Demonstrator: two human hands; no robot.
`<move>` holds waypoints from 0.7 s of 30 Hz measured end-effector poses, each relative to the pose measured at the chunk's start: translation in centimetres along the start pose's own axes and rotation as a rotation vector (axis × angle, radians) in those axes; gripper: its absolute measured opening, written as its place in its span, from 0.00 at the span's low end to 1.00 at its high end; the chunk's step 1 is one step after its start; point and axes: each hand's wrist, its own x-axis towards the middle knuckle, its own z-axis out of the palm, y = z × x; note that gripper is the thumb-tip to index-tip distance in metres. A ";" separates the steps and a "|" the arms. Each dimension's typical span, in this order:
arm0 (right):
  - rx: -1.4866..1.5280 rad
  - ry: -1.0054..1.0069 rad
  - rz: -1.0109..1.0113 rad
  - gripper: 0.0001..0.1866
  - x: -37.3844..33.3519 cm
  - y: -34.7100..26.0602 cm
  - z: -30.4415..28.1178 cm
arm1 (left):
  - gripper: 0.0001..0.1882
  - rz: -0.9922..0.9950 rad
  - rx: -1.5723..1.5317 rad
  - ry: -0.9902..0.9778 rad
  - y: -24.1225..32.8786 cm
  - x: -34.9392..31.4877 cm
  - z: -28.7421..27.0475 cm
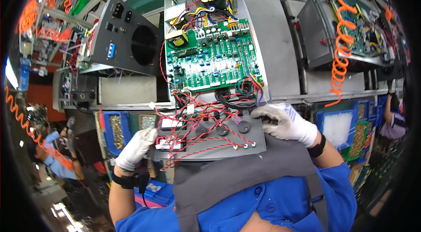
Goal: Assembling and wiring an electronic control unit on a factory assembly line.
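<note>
A grey panel lies flat right in front of me, its inner side up, with black round knobs or parts and twisted red-black wires across it. My left hand, in a white glove, has its fingers closed at the panel's left edge. At the right edge is my gloved right hand, fingers curled around the panel's upper right side. The wires run from the panel to a green circuit board in an open metal chassis. Loose white connectors end several wires near the panel's front edge. The fingertips' undersides are hidden.
Black cased units stand at left and right. An orange coiled hose hangs at right, others at left. Blue bins of small parts flank me, with more bins at right. People work at both far sides.
</note>
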 end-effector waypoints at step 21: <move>-0.570 0.275 0.468 0.13 8.5 -6.9 -1.8 | 0.16 0.265 -0.574 -0.280 -4.2 1.9 0.3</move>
